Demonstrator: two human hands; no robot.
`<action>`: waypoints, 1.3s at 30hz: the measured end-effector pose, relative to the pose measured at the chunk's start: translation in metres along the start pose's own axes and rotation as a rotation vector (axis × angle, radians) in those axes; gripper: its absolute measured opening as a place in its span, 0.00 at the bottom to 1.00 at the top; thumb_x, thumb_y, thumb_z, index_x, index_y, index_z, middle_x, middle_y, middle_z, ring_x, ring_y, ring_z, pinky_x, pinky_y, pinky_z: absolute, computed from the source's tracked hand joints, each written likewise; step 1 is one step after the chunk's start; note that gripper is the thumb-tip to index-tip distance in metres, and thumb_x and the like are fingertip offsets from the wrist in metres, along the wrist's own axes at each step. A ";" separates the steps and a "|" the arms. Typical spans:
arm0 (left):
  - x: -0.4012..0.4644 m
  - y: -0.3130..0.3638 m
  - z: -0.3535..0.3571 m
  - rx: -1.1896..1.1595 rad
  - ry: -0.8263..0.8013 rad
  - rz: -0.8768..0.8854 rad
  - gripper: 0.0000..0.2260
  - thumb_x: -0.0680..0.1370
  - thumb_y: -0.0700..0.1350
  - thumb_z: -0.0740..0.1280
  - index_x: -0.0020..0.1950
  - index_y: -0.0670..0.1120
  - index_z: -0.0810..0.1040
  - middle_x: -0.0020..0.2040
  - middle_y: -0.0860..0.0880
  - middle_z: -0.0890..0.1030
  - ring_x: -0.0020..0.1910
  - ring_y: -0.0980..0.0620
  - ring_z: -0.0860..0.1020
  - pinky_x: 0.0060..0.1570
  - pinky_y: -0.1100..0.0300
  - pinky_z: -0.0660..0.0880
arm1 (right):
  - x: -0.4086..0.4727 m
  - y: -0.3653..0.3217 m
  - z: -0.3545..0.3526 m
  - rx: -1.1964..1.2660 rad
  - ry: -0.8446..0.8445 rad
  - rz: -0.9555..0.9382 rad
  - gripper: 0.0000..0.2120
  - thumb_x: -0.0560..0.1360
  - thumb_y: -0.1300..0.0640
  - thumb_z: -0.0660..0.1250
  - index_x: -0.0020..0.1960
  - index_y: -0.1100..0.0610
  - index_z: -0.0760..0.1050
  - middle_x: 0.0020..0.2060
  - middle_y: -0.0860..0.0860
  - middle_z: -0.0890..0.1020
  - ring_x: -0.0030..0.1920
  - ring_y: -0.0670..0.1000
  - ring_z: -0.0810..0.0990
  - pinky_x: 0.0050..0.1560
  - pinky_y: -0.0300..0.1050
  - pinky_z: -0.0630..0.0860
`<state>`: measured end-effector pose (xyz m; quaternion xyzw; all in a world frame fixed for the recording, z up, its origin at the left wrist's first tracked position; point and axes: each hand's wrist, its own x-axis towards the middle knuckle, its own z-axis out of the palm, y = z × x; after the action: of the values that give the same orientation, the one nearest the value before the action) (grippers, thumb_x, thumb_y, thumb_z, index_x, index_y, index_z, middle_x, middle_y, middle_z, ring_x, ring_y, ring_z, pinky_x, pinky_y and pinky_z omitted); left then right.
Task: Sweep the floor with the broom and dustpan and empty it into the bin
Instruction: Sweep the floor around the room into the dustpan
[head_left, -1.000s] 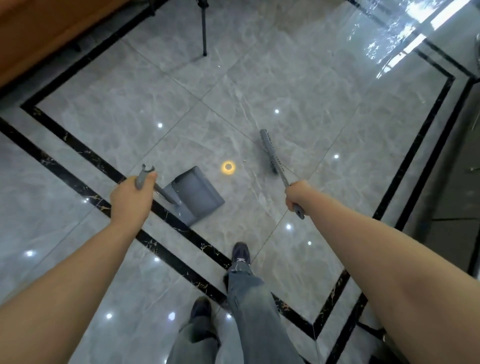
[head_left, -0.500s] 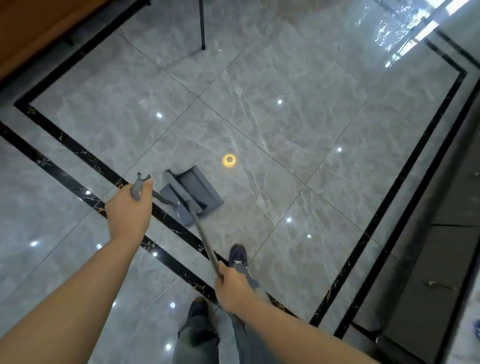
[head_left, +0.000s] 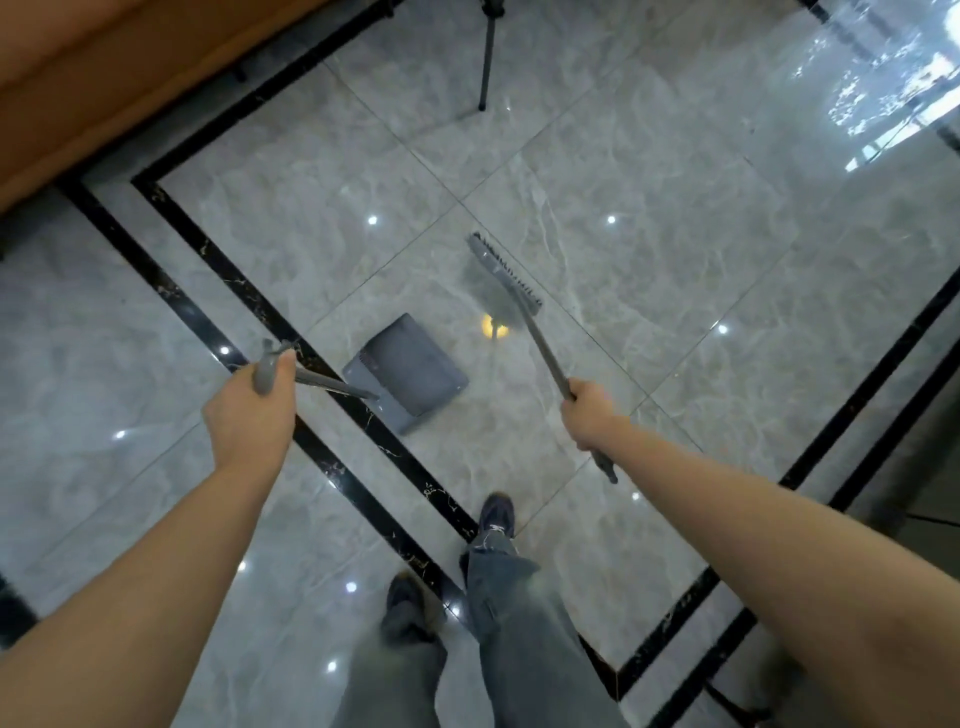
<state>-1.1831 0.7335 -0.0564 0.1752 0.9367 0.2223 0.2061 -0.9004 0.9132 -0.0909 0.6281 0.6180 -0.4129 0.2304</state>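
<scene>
A grey dustpan (head_left: 410, 371) rests on the glossy grey tile floor, its long handle running back to my left hand (head_left: 252, 410), which is shut on the handle's top. My right hand (head_left: 589, 413) grips the grey broom (head_left: 506, 283) by its stick. The broom head lies on the floor to the right of the dustpan and a little beyond it, apart from the pan. A small round yellow spot (head_left: 491, 327) shows on the floor just under the broom's bristles. No bin is in view.
Black inlay strips (head_left: 332, 462) cross the tiles. A wooden cabinet front (head_left: 104, 83) fills the far left corner. A dark tripod leg (head_left: 485, 57) stands at the top. My feet and grey trousers (head_left: 498, 597) are below. A dark wall runs along the right edge.
Half a second ago the broom head was at the dustpan and my right hand was close to my body. The broom has swung out to the right and forward. The dustpan stays put.
</scene>
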 end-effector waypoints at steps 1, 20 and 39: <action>0.001 -0.003 -0.008 -0.023 0.009 -0.002 0.21 0.81 0.59 0.57 0.44 0.42 0.76 0.39 0.43 0.77 0.45 0.45 0.73 0.51 0.50 0.69 | 0.008 -0.008 -0.012 -0.043 0.010 0.010 0.18 0.77 0.63 0.53 0.65 0.61 0.70 0.43 0.62 0.80 0.34 0.60 0.80 0.38 0.57 0.83; 0.165 -0.026 -0.031 0.044 0.035 0.047 0.24 0.81 0.59 0.57 0.39 0.40 0.74 0.33 0.45 0.73 0.32 0.50 0.70 0.39 0.57 0.62 | 0.039 -0.168 0.067 0.013 -0.109 0.114 0.11 0.79 0.63 0.56 0.59 0.66 0.69 0.40 0.61 0.79 0.34 0.59 0.80 0.29 0.48 0.78; 0.222 0.063 -0.041 0.142 -0.295 0.251 0.22 0.80 0.60 0.58 0.43 0.42 0.77 0.38 0.46 0.74 0.40 0.45 0.71 0.40 0.55 0.67 | -0.033 -0.203 0.068 0.540 -0.121 0.163 0.19 0.79 0.63 0.55 0.68 0.59 0.71 0.31 0.51 0.73 0.27 0.48 0.72 0.24 0.38 0.70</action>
<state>-1.3768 0.8652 -0.0610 0.3354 0.8804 0.1516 0.2989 -1.1094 0.8662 -0.0570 0.6886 0.4182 -0.5794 0.1237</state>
